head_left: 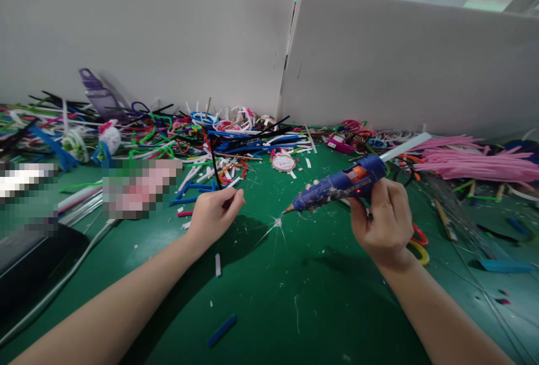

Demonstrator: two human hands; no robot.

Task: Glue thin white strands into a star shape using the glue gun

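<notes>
My right hand (385, 219) is wrapped round the handle of a blue hot glue gun (332, 185). A clear glue stick (406, 146) pokes out of its back, and a small red light glows on its side. The nozzle points left and down, close to a whitish blob of glue (278, 223) with thin strands on the green table (320, 309). To the left, my left hand (217, 210) is closed in a pinch on a thin black pipe cleaner (214, 163) that stands up above the fingers; its lower end is hidden in the hand.
Loose pipe cleaners (261, 143) pile along the grey partition (147, 33). A purple bottle (99, 95) leans at back left. Pink pipe cleaners (475, 163) lie right. Scissors (419, 247) rest by my right wrist. A white cable (80, 261) crosses the left side. Blue scrap (222, 330) lies in front.
</notes>
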